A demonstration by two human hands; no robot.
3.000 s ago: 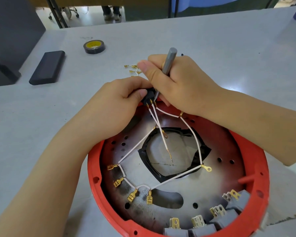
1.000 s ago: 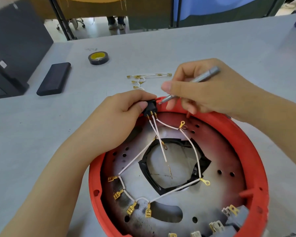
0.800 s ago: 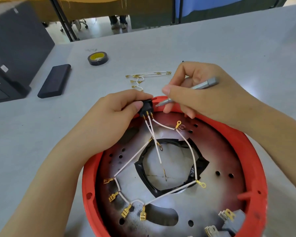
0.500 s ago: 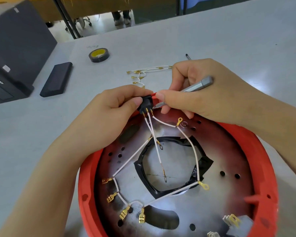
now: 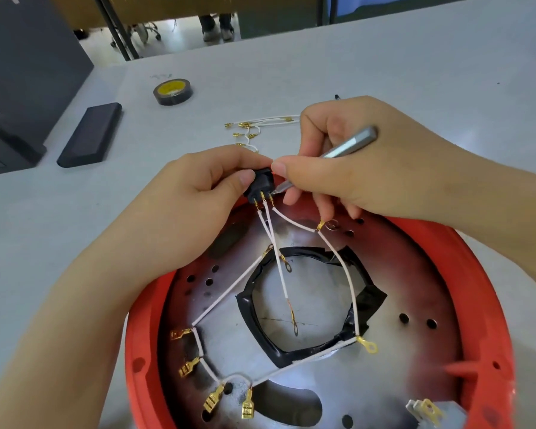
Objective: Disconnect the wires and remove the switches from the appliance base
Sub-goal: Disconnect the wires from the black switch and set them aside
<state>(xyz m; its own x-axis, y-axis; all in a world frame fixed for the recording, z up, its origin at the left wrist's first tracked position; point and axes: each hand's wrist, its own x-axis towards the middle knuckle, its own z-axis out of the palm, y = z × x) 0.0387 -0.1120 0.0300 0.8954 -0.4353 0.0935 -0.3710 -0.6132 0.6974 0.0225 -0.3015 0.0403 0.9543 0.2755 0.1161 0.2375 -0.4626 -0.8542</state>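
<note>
A round red appliance base (image 5: 464,274) with a metal inner plate lies on the grey table. My left hand (image 5: 198,199) pinches a small black switch (image 5: 262,184) at the base's far rim. White wires (image 5: 279,274) with gold terminals run from the switch's three pins down across the plate. My right hand (image 5: 362,168) grips a grey screwdriver (image 5: 350,147), its tip against the switch's right side, with the thumb touching the switch top. A grey switch (image 5: 437,413) with gold tabs sits at the base's near right rim.
Loose white wires with gold terminals (image 5: 260,125) lie on the table beyond my hands. A roll of black tape (image 5: 173,91) and a flat black block (image 5: 90,134) sit to the far left, beside a dark case (image 5: 22,72).
My right hand has lowered the screwdriver from upright to nearly flat and brought its tip to the switch's side. The switch stays pinched in my left hand. The view has shifted closer.
</note>
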